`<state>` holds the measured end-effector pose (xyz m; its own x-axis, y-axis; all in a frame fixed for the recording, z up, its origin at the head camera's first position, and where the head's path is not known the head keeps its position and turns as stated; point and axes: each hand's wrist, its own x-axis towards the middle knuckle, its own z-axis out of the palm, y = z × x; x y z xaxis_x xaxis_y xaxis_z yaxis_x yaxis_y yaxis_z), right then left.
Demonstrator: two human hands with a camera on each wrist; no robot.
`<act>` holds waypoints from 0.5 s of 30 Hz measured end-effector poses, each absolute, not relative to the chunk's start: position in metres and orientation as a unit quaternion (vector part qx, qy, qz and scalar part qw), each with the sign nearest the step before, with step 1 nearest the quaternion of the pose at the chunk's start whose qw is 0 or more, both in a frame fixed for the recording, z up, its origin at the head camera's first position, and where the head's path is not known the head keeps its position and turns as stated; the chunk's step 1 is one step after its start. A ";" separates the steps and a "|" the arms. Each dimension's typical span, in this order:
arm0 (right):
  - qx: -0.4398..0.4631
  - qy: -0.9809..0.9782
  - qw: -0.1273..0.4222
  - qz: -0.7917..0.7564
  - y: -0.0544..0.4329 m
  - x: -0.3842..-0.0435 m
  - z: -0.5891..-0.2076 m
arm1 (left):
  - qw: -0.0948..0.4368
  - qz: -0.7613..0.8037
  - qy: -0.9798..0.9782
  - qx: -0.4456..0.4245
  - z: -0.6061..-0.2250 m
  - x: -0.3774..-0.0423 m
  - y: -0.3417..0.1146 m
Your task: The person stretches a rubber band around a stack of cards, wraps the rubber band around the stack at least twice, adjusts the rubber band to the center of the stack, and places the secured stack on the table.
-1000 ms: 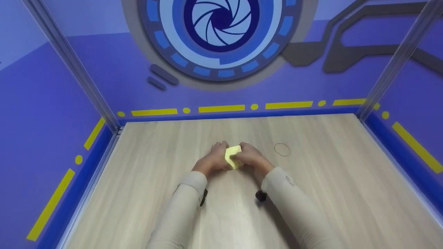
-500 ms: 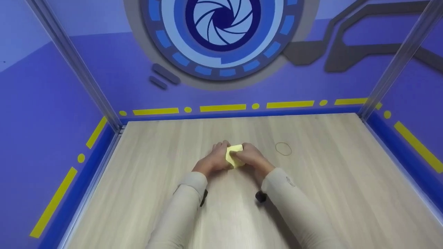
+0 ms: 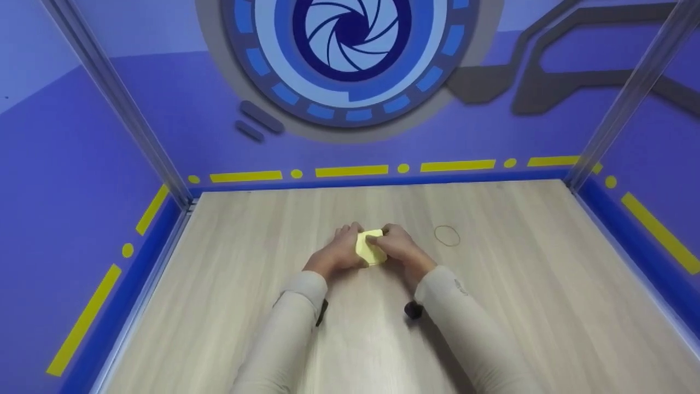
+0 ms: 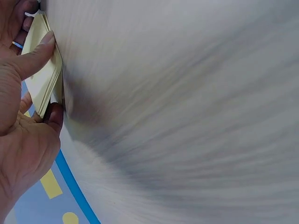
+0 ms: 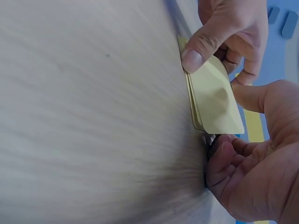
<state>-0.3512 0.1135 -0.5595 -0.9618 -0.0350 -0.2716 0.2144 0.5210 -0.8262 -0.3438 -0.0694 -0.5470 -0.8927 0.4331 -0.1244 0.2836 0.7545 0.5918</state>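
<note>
Both of your hands are on the same thing right now: a small stack of yellow cards point(image 3: 371, 248), sitting near the middle of the table point(image 3: 246, 306).

Your left hand point(image 3: 336, 254) is on the stack's left side. In the left wrist view the thumb point(image 4: 35, 58) is pressed flat along the top card's edge and the other fingers curl in underneath, so that grip is closed on the stack point(image 4: 42, 70).

Your right hand point(image 3: 402, 249) comes in from the right. The right wrist view shows the stack point(image 5: 212, 100) standing on edge against the table, with your left thumb point(image 5: 201, 49) pinching it at the top and your right thumb point(image 5: 250, 95) touching the card face at its far side. Your right fingers point(image 5: 224, 161) curl just below the bottom corner, so that grip is narrow and wrapped round the cards too.

So the stack sits squarely between the two hands, held on both sides, lower edge down at the table.

Off to the right, well apart from your hands, a thin rubber band point(image 3: 447, 236) lies flat on the table.
</note>
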 end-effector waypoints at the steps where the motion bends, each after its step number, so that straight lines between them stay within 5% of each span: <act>1: 0.050 0.859 0.133 -0.492 0.113 -0.350 -0.559 | 0.128 0.293 0.928 0.192 -0.547 -0.344 -0.070; 15: 0.020 0.899 0.081 -0.431 0.109 -0.340 -0.558 | 0.131 0.255 0.953 0.097 -0.536 -0.340 -0.063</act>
